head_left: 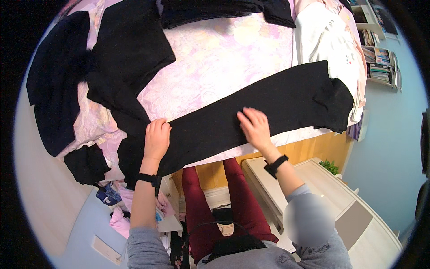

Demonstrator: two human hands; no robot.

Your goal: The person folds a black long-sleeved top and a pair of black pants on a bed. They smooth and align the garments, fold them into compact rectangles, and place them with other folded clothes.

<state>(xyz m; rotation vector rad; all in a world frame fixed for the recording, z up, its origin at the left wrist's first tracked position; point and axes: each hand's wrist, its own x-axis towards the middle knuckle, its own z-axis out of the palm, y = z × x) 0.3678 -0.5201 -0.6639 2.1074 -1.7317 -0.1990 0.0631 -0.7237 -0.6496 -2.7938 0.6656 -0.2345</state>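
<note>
A long black garment, probably trousers laid lengthwise, lies slantwise along the near side of a bed covered with a lilac floral sheet; placed there, it is within easy reach of both arms, and its length seems to be laid out so that the cloth can sit flat; the left grip rests at its upper edge towards the left end, fingers bent down and close together, apparently to steady that edge, though I cannot tell whether they pinch the cloth or only press on it; the right grip is over the middle, loosely open with fingers slightly curled and nothing held, a shape that suits smoothing, though whether the fingertips touch is unclear; the right end overlaps a white garment; the left end meets other black cloth, and the boundary is hard to make out; a black garment and a navy garment lie to the left, and dark folded clothes lie along the far side, perhaps set apart to leave working room between
</note>
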